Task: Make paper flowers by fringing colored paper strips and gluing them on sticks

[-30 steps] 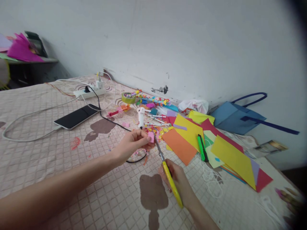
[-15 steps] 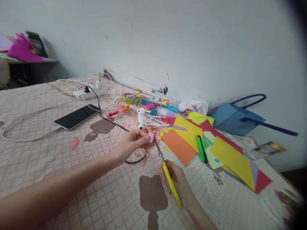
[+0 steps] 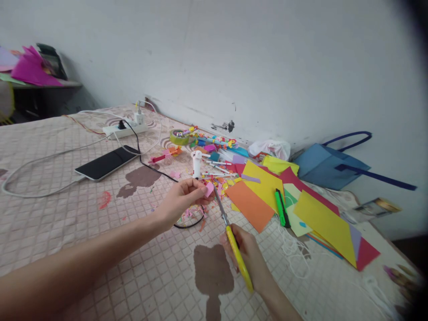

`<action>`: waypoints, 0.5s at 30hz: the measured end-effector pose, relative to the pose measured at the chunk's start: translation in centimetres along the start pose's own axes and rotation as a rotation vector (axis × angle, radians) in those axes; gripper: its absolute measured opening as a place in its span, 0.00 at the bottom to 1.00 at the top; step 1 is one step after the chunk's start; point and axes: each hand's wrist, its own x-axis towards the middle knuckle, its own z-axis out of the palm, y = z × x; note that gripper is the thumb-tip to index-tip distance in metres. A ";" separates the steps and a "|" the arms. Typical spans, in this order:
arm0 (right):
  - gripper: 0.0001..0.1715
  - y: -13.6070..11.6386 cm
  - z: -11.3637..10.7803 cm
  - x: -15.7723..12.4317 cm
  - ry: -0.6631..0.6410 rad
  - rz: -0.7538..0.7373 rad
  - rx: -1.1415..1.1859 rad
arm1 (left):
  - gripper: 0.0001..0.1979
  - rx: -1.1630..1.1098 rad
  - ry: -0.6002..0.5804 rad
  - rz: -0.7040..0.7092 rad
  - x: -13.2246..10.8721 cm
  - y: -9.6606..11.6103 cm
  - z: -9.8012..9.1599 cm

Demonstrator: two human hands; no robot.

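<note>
Between the thumb and fingers of my left hand (image 3: pixel 187 196) is a small piece of pink paper (image 3: pixel 209 189). My right hand (image 3: pixel 245 249) is wrapped round the yellow handles of a pair of scissors (image 3: pixel 239 258). The blades point up and away, their tips right beside the pink paper; whether they touch it I cannot tell. Behind my left hand stands a white glue gun (image 3: pixel 196 164). Small scraps of coloured paper (image 3: pixel 189 215) lie around and beneath my left hand.
Yellow sheets (image 3: pixel 329 225), an orange sheet (image 3: pixel 250 207) and a green cutter (image 3: pixel 282 208) lie to the right, near white string (image 3: pixel 294 254). A blue bag (image 3: pixel 329 165) leans by the wall. Leftward are a tablet-like device (image 3: pixel 107 163), a power strip (image 3: pixel 125 129) and cables.
The pink paper has tilted and shifted slightly left with my left hand. My right hand and the scissors look almost unmoved.
</note>
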 end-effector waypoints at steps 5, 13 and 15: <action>0.19 0.1 0.0 0.1 0.002 0.010 -0.006 | 0.09 -0.014 0.005 0.009 0.1 0.1 -0.1; 0.21 0.7 -0.3 0.1 -0.100 -0.045 0.044 | 0.10 0.003 -0.011 -0.009 0.3 0.5 -0.3; 0.22 0.9 -0.3 0.0 -0.132 -0.069 0.032 | 0.10 0.008 -0.026 -0.014 0.2 0.7 -0.2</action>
